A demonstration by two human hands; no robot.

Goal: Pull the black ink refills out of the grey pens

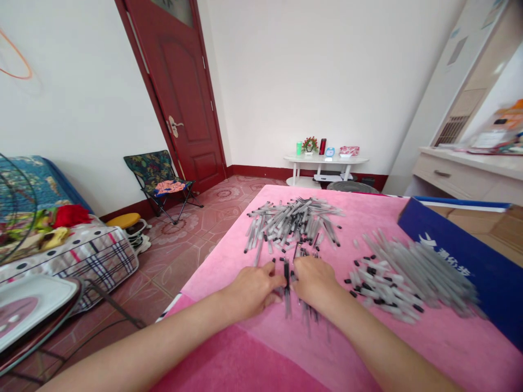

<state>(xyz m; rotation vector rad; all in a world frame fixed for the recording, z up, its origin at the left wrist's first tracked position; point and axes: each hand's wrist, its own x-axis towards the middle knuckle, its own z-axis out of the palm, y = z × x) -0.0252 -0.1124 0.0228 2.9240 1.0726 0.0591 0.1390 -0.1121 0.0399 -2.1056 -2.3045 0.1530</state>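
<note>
My left hand (254,289) is low over the pink cloth (229,310), its thumb and fingers curled beside a cluster of dark, thin pen refills (287,277). Whatever lies between its fingertips is too blurred to make out. Just to the right, my right hand (314,279) is closed, and a thin dark stick like a pen refill sticks up from its fingers. More refills lie partly hidden under it. Beyond both hands spreads a heap of clear pens with black ends (292,218). To the right are loose pen caps (382,286) and a pile of clear pen barrels (429,269).
A blue cardboard box (457,256) stands at the table's right edge. Farther back are a small white table (327,159), a folding chair (157,174) and a red door (180,92). A white tray (32,307) is at the lower left.
</note>
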